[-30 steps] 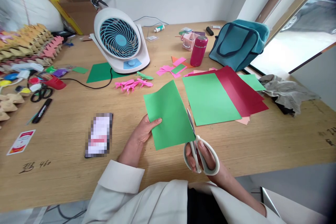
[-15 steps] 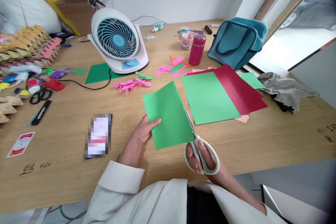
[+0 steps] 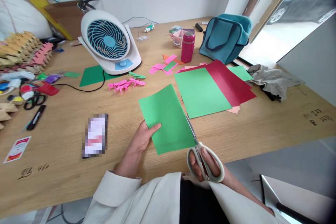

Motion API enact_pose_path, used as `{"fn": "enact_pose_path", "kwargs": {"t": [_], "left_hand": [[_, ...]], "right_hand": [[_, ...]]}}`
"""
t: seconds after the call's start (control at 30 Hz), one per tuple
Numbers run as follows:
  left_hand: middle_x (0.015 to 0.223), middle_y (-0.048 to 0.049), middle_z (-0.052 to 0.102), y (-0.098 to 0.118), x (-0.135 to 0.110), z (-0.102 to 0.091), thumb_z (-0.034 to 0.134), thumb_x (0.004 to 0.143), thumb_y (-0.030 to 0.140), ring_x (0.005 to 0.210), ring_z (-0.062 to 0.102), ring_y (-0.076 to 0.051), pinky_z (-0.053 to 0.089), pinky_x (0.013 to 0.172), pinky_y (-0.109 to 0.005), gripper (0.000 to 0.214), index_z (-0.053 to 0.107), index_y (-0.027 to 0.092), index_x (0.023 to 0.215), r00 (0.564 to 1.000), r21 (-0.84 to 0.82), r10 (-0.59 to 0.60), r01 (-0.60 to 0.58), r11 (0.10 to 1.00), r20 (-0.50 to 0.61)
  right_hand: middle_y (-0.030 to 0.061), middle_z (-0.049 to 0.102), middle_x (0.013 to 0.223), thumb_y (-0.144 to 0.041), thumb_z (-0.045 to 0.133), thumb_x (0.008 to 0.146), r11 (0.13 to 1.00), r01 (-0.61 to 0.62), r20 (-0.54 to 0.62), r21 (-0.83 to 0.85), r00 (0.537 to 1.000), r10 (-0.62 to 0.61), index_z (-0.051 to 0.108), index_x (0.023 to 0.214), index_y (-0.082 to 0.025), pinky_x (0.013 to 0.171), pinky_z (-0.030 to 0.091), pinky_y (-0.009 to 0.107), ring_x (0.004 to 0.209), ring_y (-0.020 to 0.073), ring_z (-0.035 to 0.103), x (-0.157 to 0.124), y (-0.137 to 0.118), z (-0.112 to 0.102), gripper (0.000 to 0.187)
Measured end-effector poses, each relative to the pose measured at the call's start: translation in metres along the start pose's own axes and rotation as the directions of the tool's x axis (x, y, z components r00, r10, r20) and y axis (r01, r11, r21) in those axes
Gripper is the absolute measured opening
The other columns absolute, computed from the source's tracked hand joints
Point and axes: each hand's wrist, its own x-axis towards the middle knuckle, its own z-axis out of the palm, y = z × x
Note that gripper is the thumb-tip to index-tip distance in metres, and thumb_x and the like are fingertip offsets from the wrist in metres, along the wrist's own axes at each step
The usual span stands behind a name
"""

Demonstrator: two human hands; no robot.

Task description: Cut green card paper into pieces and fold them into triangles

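Observation:
My left hand (image 3: 144, 133) grips a green sheet of paper (image 3: 168, 120) by its left edge, thumb on top and fingers behind. The sheet is lifted and tilted above the wooden table. My right hand (image 3: 204, 162) is closed in the handles of white-handled scissors (image 3: 218, 166). Their narrow blades point up and away along the sheet's right edge, near its lower right corner. Whether the blades touch the paper, I cannot tell. Just beyond lie another green sheet (image 3: 202, 92) and dark red sheets (image 3: 228, 80). Pink paper pieces (image 3: 126, 84) lie behind the held sheet.
A phone (image 3: 95, 135) lies left of my left hand. Farther back stand a white fan (image 3: 109, 42), a magenta flask (image 3: 188, 47) and a teal bag (image 3: 223, 38). Black-handled scissors (image 3: 34, 101) and a marker (image 3: 36, 117) are at the left. A grey cloth (image 3: 273, 78) lies at the right.
The view has turned slightly right, so the table's things sit farther left. Both hands keep their holds; the scissors have shifted slightly right and nearer to me.

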Motion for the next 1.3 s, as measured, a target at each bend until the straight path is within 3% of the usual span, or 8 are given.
{"fn": "enact_pose_path", "kwargs": {"t": [0.27, 0.57, 0.8, 1.0, 1.3], "left_hand": [[0.108, -0.0106, 0.076, 0.003, -0.006, 0.000, 0.092, 0.057, 0.031, 0.097, 0.072, -0.026, 0.054, 0.092, -0.040, 0.050, 0.073, 0.016, 0.101, 0.999, -0.036, 0.003, -0.002, 0.999, 0.035], [0.101, -0.0089, 0.078, 0.006, -0.005, -0.001, 0.092, 0.056, 0.031, 0.093, 0.072, -0.025, 0.054, 0.090, -0.039, 0.050, 0.072, 0.016, 0.099, 0.999, -0.052, 0.042, -0.041, 0.998, 0.010], [0.100, -0.0096, 0.078, 0.012, 0.002, -0.005, 0.092, 0.055, 0.034, 0.095, 0.072, -0.027, 0.054, 0.093, -0.042, 0.046, 0.074, 0.016, 0.093, 0.991, 0.018, 0.131, -0.131, 0.991, -0.026], [0.107, -0.0102, 0.077, 0.013, 0.001, -0.007, 0.091, 0.058, 0.034, 0.101, 0.071, -0.028, 0.052, 0.095, -0.042, 0.047, 0.074, 0.017, 0.099, 0.995, 0.014, 0.093, -0.093, 0.996, 0.029], [0.105, -0.0076, 0.077, 0.013, 0.001, -0.010, 0.091, 0.058, 0.034, 0.099, 0.071, -0.025, 0.051, 0.096, -0.040, 0.046, 0.074, 0.018, 0.098, 0.982, 0.042, 0.187, -0.186, 0.982, -0.027]], "right_hand": [[-0.0011, 0.050, 0.052, -0.064, 0.038, 0.095, 0.996, 0.066, 0.096, -0.057, 0.994, -0.060, 0.060, 0.085, -0.020, 0.045, 0.032, 0.027, 0.042, 0.0122, 0.044, -0.002, -0.009, 0.005, 0.050], [-0.0021, 0.052, 0.053, -0.065, 0.036, 0.096, 0.997, 0.077, 0.103, 0.024, 0.992, -0.079, 0.060, 0.090, -0.017, 0.046, 0.037, 0.023, 0.042, 0.0097, 0.044, 0.007, -0.008, 0.012, 0.054], [-0.0013, 0.053, 0.052, -0.061, 0.034, 0.098, 0.993, 0.115, 0.084, 0.006, 0.990, -0.115, 0.063, 0.098, -0.015, 0.046, 0.029, 0.023, 0.043, 0.0096, 0.039, 0.011, -0.010, 0.015, 0.054], [-0.0011, 0.052, 0.054, -0.059, 0.033, 0.099, 0.991, 0.135, 0.060, 0.010, 0.989, -0.135, 0.064, 0.098, -0.016, 0.049, 0.026, 0.026, 0.045, 0.0107, 0.038, 0.016, -0.010, 0.017, 0.053], [0.0000, 0.050, 0.057, -0.067, 0.031, 0.095, 0.994, 0.088, 0.076, 0.063, 0.993, -0.092, 0.061, 0.094, -0.020, 0.056, 0.036, 0.032, 0.051, 0.0146, 0.044, 0.021, -0.009, 0.022, 0.056]]}}
